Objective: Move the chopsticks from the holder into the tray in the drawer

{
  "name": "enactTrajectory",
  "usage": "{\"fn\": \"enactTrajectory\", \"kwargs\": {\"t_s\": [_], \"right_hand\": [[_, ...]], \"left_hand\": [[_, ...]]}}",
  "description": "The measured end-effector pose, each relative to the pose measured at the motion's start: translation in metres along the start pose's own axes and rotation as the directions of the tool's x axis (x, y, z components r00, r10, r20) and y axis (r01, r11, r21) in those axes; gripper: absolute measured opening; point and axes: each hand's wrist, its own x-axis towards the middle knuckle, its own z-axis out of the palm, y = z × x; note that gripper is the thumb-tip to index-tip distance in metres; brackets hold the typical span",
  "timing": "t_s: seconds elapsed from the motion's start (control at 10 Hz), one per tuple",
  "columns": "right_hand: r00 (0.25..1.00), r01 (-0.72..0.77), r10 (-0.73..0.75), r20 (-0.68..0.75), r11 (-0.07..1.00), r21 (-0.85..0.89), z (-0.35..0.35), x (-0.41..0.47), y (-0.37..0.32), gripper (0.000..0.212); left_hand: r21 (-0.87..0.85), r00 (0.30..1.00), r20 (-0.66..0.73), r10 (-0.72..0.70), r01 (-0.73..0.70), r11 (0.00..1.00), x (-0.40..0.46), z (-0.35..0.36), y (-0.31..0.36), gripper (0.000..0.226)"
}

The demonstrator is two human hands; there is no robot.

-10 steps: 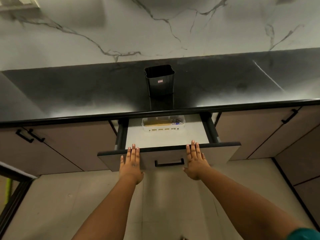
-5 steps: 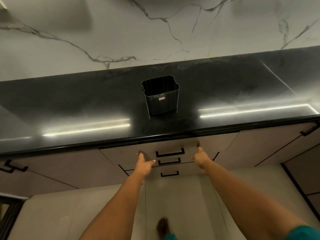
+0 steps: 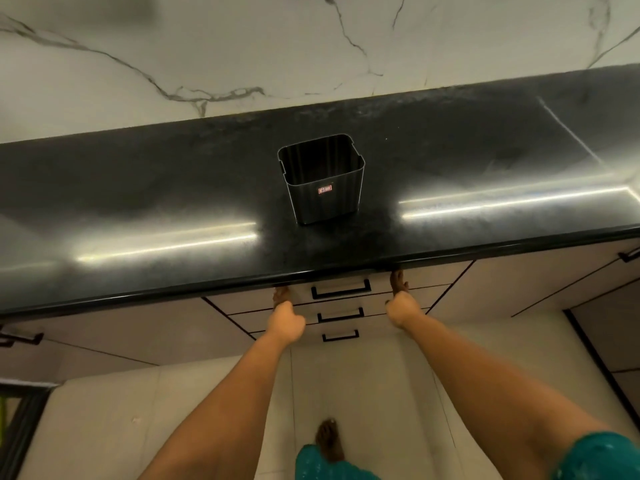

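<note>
A black ribbed holder (image 3: 323,183) with a small red label stands upright on the black counter (image 3: 173,188), and I see nothing inside it. Below the counter edge the top drawer (image 3: 341,289) is shut flush, so the tray and the chopsticks are hidden. My left hand (image 3: 284,315) presses flat on the drawer front left of its black handle, fingers pointing up under the counter lip. My right hand (image 3: 401,301) presses the same front to the right of the handle. Neither hand holds anything.
Two more drawers (image 3: 337,327) with black handles sit under the top one. Cabinet doors (image 3: 121,327) flank them on both sides. A marble wall (image 3: 242,46) rises behind the counter. My bare foot (image 3: 329,441) stands on the pale floor tiles.
The drawer was open with the tray and chopsticks showing; both hands have pushed it in until it is fully shut. My view has moved closer and higher over the counter.
</note>
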Motion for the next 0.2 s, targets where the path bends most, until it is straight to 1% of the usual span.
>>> {"fn": "enactTrajectory", "kwargs": {"t_s": [0.1, 0.2], "right_hand": [[0.997, 0.064, -0.062, -0.049, 0.997, 0.044, -0.008, -0.019, 0.005, 0.053], [0.963, 0.255, -0.247, -0.106, 0.964, 0.071, -0.019, -0.041, 0.003, 0.05]], "left_hand": [[0.081, 0.999, -0.026, 0.019, -0.017, 0.997, -0.009, -0.005, 0.004, 0.023], [0.175, 1.0, -0.009, -0.018, 0.019, 0.984, -0.029, -0.008, 0.018, 0.053]]}}
